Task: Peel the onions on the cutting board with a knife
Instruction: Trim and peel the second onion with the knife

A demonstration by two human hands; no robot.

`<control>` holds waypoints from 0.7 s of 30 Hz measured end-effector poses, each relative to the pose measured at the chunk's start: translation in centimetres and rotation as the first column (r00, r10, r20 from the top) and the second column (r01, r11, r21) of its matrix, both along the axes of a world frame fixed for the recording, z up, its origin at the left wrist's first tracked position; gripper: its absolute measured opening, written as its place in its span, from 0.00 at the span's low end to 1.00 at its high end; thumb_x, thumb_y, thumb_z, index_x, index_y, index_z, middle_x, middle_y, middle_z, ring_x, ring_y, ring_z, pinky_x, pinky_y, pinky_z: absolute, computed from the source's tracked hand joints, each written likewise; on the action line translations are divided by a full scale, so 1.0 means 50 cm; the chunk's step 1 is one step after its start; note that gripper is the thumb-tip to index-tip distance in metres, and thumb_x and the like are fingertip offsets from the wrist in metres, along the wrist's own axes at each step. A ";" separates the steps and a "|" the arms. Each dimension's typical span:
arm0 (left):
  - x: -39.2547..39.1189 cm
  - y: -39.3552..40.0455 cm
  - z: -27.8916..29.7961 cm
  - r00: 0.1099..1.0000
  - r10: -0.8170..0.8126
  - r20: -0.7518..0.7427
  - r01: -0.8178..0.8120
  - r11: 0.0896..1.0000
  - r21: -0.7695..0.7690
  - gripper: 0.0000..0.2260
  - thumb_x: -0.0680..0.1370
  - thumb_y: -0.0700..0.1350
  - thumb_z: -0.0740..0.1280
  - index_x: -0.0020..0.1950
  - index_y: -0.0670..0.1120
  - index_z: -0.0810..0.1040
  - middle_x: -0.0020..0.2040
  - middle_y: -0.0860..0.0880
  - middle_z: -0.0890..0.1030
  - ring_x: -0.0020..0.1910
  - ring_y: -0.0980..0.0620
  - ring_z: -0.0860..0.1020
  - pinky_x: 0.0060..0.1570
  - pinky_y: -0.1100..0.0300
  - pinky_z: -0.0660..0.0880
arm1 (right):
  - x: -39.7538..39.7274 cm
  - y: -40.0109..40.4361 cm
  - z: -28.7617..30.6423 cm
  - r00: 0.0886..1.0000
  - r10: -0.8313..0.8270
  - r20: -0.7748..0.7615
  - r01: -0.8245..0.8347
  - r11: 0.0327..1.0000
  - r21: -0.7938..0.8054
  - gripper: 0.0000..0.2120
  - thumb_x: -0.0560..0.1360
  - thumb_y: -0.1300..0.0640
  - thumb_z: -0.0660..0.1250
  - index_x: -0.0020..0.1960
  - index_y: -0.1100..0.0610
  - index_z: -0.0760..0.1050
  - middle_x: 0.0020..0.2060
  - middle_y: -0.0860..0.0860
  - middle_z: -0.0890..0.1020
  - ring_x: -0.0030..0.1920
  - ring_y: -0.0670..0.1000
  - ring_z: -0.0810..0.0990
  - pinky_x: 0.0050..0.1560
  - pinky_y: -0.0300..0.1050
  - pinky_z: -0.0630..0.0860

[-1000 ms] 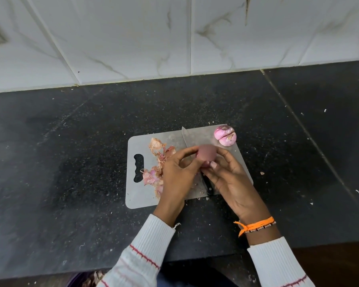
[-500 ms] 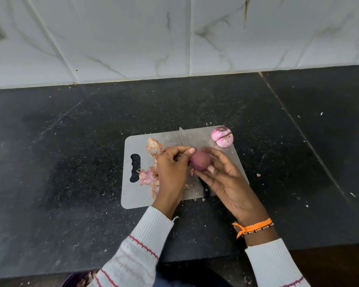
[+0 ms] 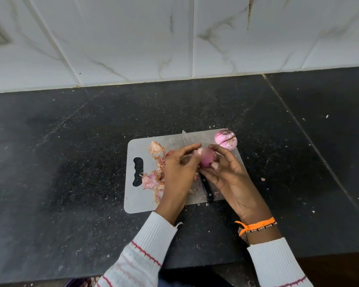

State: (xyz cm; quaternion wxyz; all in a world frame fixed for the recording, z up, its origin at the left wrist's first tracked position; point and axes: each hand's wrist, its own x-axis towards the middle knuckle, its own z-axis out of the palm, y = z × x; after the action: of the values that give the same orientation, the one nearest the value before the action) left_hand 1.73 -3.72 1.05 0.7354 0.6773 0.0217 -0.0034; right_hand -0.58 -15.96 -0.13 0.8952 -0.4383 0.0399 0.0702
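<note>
While knife rests, hands grip onion.

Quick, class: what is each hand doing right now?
Left hand: closed on the onion.
Right hand: also gripping that onion.
Knife: lying unheld on the board.

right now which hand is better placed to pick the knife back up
Right hand, likely. The knife lies on the cutting board with its black handle just under that palm, while the left hand sits over the peels. Both hold the onion.
</note>
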 end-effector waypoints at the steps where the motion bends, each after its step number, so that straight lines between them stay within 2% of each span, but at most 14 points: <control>1: 0.001 0.000 0.001 1.000 -0.020 0.023 0.020 1.000 0.022 0.08 0.73 0.40 0.72 0.51 0.50 0.83 0.47 0.50 0.84 0.49 0.52 0.82 0.49 0.60 0.79 | 0.002 0.001 0.001 1.000 0.001 0.014 0.000 0.999 -0.044 0.19 0.70 0.66 0.64 0.61 0.58 0.72 0.55 0.54 0.81 0.57 0.53 0.80 0.52 0.42 0.79; 4: 0.006 -0.003 0.004 0.999 -0.017 0.051 0.015 0.999 0.044 0.12 0.68 0.39 0.76 0.44 0.54 0.83 0.44 0.49 0.83 0.45 0.52 0.81 0.46 0.60 0.78 | 0.006 0.005 0.000 0.999 0.006 0.044 -0.001 0.993 -0.121 0.20 0.68 0.66 0.66 0.59 0.57 0.73 0.52 0.50 0.83 0.56 0.50 0.80 0.51 0.39 0.78; 8: 0.014 -0.001 0.008 0.999 -0.036 -0.039 0.032 0.995 -0.094 0.10 0.71 0.34 0.71 0.46 0.47 0.84 0.42 0.47 0.80 0.43 0.53 0.80 0.42 0.64 0.76 | 0.013 0.009 -0.009 0.999 0.010 0.040 -0.005 0.992 -0.128 0.18 0.69 0.68 0.66 0.58 0.58 0.71 0.50 0.51 0.82 0.57 0.52 0.79 0.56 0.47 0.78; 11: 0.020 -0.002 0.007 0.994 -0.061 -0.091 0.048 0.989 -0.140 0.08 0.73 0.33 0.68 0.46 0.43 0.84 0.39 0.49 0.80 0.44 0.50 0.79 0.41 0.61 0.76 | 0.016 0.012 -0.012 0.999 0.022 0.039 -0.015 0.987 -0.160 0.18 0.70 0.71 0.65 0.57 0.58 0.71 0.48 0.50 0.83 0.55 0.51 0.80 0.58 0.50 0.76; 13: 0.023 -0.001 0.011 0.985 -0.081 -0.154 0.050 0.979 -0.197 0.07 0.75 0.33 0.66 0.46 0.41 0.83 0.41 0.46 0.81 0.44 0.51 0.80 0.42 0.61 0.77 | 0.017 0.011 -0.014 0.999 0.026 0.030 -0.021 0.987 -0.162 0.19 0.68 0.69 0.67 0.57 0.58 0.71 0.48 0.49 0.83 0.55 0.50 0.80 0.57 0.50 0.77; 17: 0.035 0.008 0.016 0.957 -0.128 -0.260 0.017 0.921 -0.389 0.06 0.76 0.32 0.64 0.47 0.36 0.81 0.40 0.46 0.84 0.37 0.54 0.82 0.34 0.64 0.78 | 0.020 0.002 -0.021 0.997 0.076 0.011 -0.074 0.991 -0.115 0.25 0.61 0.60 0.78 0.55 0.56 0.73 0.52 0.54 0.81 0.56 0.54 0.80 0.57 0.51 0.78; 19: 0.037 0.010 0.014 0.961 -0.115 -0.251 0.013 0.927 -0.376 0.06 0.75 0.32 0.65 0.48 0.36 0.80 0.39 0.46 0.84 0.37 0.54 0.82 0.35 0.64 0.78 | 0.021 -0.006 -0.024 0.995 0.095 0.006 -0.095 0.992 -0.084 0.29 0.59 0.57 0.80 0.57 0.56 0.73 0.54 0.56 0.79 0.56 0.56 0.80 0.57 0.52 0.78; 21: 0.036 0.006 0.009 0.967 -0.076 -0.244 -0.009 0.944 -0.329 0.06 0.75 0.32 0.65 0.48 0.37 0.81 0.39 0.47 0.84 0.38 0.55 0.82 0.36 0.65 0.79 | 0.021 -0.011 -0.019 0.995 0.095 -0.005 -0.095 0.994 -0.047 0.29 0.61 0.59 0.79 0.59 0.58 0.72 0.56 0.58 0.79 0.56 0.57 0.80 0.54 0.49 0.79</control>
State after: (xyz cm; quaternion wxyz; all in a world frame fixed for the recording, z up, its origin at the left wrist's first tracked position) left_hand 3.54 -3.40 1.51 0.8287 0.5399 0.1027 -0.1059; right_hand 0.45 -16.53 -1.07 0.8802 -0.4605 0.0216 0.1125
